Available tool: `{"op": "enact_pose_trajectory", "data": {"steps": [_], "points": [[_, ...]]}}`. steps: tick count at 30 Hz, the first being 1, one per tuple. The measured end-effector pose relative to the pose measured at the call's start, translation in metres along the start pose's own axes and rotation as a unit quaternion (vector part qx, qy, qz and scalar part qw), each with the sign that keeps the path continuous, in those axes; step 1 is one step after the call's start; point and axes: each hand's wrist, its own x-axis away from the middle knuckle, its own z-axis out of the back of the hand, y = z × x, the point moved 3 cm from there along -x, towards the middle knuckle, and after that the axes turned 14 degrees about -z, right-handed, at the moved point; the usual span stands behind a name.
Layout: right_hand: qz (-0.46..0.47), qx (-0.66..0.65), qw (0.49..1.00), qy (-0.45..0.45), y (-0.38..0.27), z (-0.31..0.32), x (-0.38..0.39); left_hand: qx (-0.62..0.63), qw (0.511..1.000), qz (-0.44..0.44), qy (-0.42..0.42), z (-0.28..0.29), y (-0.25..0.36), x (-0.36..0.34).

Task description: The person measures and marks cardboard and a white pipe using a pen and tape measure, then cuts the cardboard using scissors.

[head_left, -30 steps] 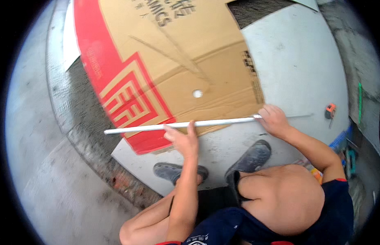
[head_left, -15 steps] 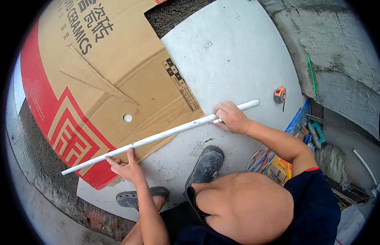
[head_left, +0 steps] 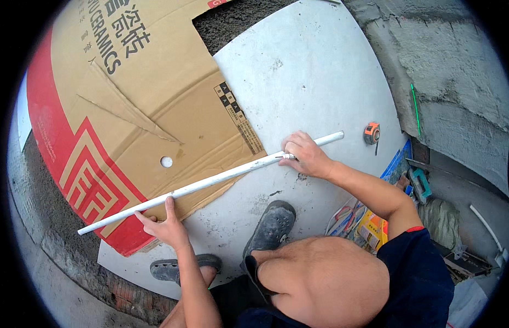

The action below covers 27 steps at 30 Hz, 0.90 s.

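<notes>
A long, thin white pipe (head_left: 227, 175) lies slantwise across the cardboard sheet and the pale slab. My left hand (head_left: 169, 227) has its thumb and fingers against the near side of the pipe, towards its left end. Farther right, my right hand (head_left: 306, 156) bends over the pipe. Its fingers pinch a small white pen (head_left: 288, 156), whose dark tip points left along the pipe's edge. Under the pipe is the brown and red cardboard (head_left: 194, 117), with a small round hole in it. The pale slab (head_left: 314, 71) spreads beneath and beyond.
An orange and black tape measure (head_left: 371, 133) rests on the slab at the right. Beyond the slab's right edge lie a teal-handled tool (head_left: 420, 183), a yellow packet (head_left: 373, 228) and a greenish bag (head_left: 440, 220). A rough grey wall (head_left: 451, 71) rises there. My dark clogs (head_left: 272, 227) stand on the slab.
The pen has shifted a little in my right fingers, and its dark tip now shows at the pipe. Both hands stay at the pipe; the whole view has slid slightly.
</notes>
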Motion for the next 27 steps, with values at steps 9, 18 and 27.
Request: {"op": "enact_pose_trajectory", "data": {"steps": [9, 18, 27], "points": [[-0.018, -0.022, 1.0, 0.007, 0.004, -0.01, -0.001, -0.034, 0.998, -0.042, 0.009, 0.003, -0.002, -0.008], [-0.013, -0.019, 1.0, 0.014, 0.002, 0.0, 0.001, 0.029, 0.999, -0.005, -0.022, -0.002, 0.002, 0.002], [-0.035, -0.005, 0.999, 0.003, 0.002, -0.002, 0.001, 0.02, 0.999, 0.034, -0.02, -0.001, 0.003, 0.003]]}}
